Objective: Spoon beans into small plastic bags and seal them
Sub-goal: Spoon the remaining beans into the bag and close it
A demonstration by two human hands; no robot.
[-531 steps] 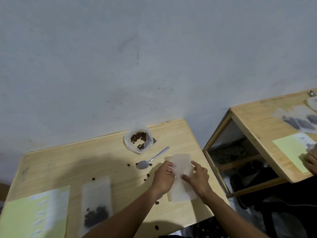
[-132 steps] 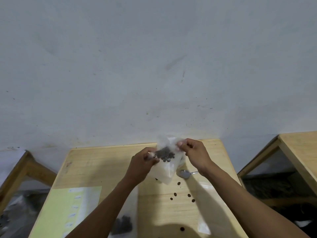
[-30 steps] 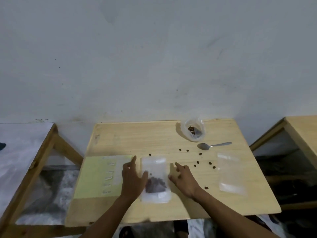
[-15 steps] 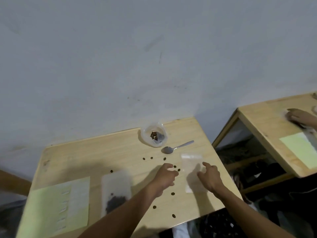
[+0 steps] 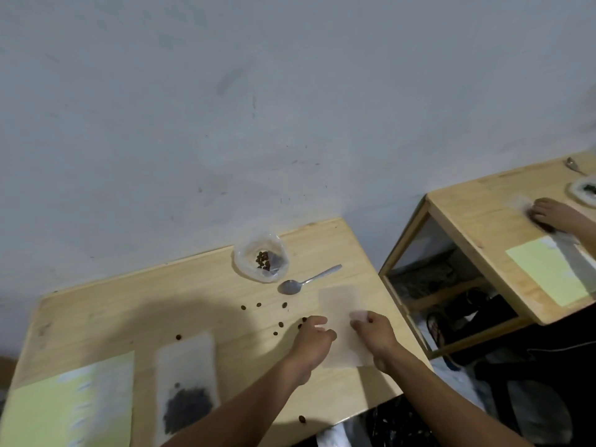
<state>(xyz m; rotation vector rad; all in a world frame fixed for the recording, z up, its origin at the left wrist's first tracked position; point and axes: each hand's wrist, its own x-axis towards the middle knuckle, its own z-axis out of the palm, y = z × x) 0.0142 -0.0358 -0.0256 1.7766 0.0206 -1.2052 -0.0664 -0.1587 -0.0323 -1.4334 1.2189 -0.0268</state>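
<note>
Judging from left to right, one part of the work is done and another is only begun; a green sheet lies at the tabletop's near left corner, and just beside it a filled bag lies flat with a dark heap of beans at its near end, though whether its strip is pressed closed cannot be made out. Loose beans are scattered across the middle and would need gathering; behind them the supply bag stands open with few beans left, and the spoon lies untouched just beside it. An empty bag lies flat near the right edge; the left hand rests at its left edge with fingers curled, and the right hand pinches a lifted part of it, so opening, filling and sealing are judged still to come. Pale wood forms the surface, set against a bare grey wall; to the right a second table is seen, where another person's hand rests on a bag.
</note>
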